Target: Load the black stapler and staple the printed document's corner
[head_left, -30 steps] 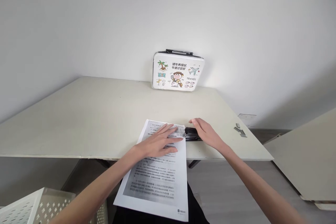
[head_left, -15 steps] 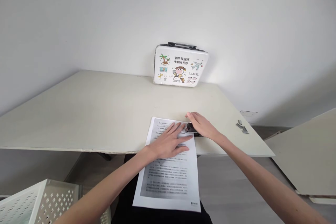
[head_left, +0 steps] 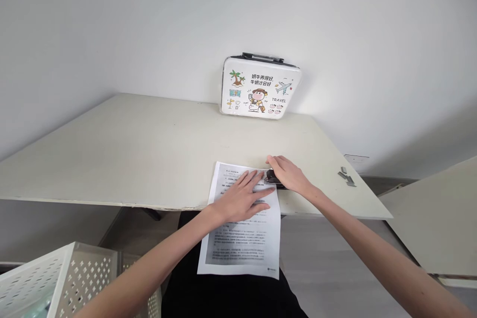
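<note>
White surface [head_left: 167, 144] against a pale wall [head_left: 149, 25]; case [head_left: 261, 92] upright at the back, staples [head_left: 351, 181] toward the right end. Your left hand [head_left: 244, 201] is spread flat on the paper [head_left: 238, 251]; your right hand [head_left: 290, 174] covers the stapler [head_left: 273, 177], underside hidden, so can't tell if it's closed round it. Stapler's on the surface, nose over the paper's right edge near the top. Risks: your left fingertips sit just beside that nose, so a small slip could pinch them; the paper's near end overhangs unsupported, so a light press could let it skew. Stapler's long axis runs left-right, nose left; paper's runs away from you.
</note>
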The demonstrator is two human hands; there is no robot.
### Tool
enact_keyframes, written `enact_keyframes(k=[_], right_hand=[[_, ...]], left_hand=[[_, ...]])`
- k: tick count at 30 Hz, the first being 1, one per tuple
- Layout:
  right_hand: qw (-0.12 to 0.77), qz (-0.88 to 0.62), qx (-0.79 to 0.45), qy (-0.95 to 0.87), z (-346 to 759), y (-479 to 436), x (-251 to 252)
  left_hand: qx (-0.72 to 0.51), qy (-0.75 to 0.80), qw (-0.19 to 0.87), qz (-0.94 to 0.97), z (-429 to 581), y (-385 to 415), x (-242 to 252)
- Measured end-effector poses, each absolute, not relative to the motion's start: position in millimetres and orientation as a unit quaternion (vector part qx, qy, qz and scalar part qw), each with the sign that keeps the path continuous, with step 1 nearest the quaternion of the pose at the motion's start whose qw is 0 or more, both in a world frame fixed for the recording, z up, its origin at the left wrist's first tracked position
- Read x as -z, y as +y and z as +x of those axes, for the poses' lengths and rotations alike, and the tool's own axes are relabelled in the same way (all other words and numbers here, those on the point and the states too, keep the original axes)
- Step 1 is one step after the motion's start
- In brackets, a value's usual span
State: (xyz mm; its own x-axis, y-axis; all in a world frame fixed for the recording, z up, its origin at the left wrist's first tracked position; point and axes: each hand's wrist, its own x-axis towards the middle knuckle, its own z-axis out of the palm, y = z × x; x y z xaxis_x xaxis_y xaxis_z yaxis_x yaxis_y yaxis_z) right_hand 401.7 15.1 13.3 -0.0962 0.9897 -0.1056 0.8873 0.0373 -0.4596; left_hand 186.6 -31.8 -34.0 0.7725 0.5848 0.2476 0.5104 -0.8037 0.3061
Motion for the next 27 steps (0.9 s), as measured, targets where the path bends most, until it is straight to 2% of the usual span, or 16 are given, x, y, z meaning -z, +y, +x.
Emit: enact_keyframes(k=[27], right_hand=[[0.088,-0.672,-0.162,-0.717,393.9,17.1,-9.6]], left_hand=[[-0.152,0.314,0.135,0.927,190.5,-33.4,31.7]])
